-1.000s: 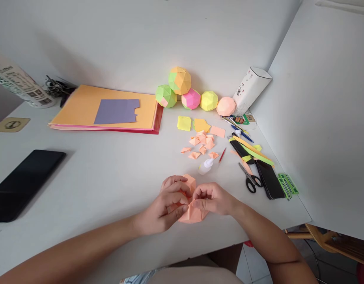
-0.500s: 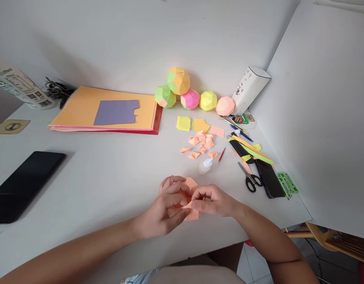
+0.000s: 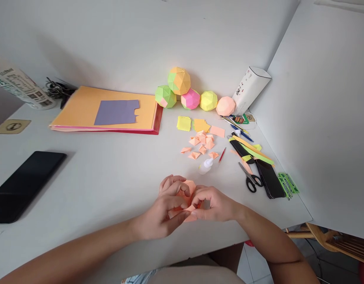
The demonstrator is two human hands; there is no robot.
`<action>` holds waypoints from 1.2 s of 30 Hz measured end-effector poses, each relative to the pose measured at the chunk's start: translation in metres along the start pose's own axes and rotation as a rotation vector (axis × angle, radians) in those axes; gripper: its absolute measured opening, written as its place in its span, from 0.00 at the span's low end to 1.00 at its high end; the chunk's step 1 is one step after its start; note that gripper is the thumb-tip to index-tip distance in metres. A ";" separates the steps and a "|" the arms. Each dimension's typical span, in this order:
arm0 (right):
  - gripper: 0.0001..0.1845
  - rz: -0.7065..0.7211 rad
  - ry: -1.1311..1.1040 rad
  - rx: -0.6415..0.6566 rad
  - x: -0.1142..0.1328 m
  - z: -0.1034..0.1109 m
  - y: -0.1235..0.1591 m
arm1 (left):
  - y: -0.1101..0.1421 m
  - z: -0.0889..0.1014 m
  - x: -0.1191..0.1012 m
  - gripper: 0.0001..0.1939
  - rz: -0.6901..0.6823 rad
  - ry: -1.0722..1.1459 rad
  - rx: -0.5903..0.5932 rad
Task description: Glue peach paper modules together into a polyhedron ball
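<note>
Between my hands, low over the front of the desk, is a partly formed peach paper ball (image 3: 190,185), mostly hidden by fingers. My left hand (image 3: 169,209) wraps its left side, thumb and fingers gripping the paper. My right hand (image 3: 211,203) pinches its near right edge between thumb and forefinger. Just beyond lies a white glue bottle (image 3: 204,167), tipped over with its nozzle pointing up right. Past the bottle are several folded peach paper pieces (image 3: 201,139), and beside them a red pencil-like stick (image 3: 222,154).
Finished paper balls (image 3: 178,81) sit along the wall. Yellow paper squares (image 3: 184,123) lie in front of them. On the right are scissors (image 3: 250,179), a phone (image 3: 269,179) and paper strips. A paper stack (image 3: 72,106) and a large dark tablet or phone (image 3: 25,185) are on the left.
My right thumb and forefinger have shifted slightly down along the paper's near edge, and the fingers bend more. The peach ball has tilted a little; my left hand keeps its grip.
</note>
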State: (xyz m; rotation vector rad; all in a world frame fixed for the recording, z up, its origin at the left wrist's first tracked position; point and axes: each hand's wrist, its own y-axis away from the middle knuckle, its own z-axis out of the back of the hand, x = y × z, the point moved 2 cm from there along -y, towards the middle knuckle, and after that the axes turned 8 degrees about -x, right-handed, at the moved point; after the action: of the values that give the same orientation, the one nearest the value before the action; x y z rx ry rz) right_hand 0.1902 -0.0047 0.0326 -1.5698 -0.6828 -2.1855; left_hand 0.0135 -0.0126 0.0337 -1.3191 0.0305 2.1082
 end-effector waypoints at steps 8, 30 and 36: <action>0.06 0.019 -0.035 -0.038 -0.002 0.000 0.001 | 0.001 -0.001 0.008 0.07 0.042 -0.101 0.033; 0.27 -0.228 0.616 -0.568 -0.022 0.058 -0.005 | 0.000 -0.001 0.015 0.08 0.052 0.031 0.038; 0.20 -0.217 0.564 -0.401 -0.009 0.053 0.005 | 0.002 -0.001 0.017 0.13 0.014 0.037 0.043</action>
State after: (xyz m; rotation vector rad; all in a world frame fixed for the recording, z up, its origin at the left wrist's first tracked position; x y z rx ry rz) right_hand 0.2367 0.0224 0.0394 -0.9653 -0.2542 -2.8832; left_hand 0.0088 -0.0058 0.0188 -1.3365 0.1004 2.0829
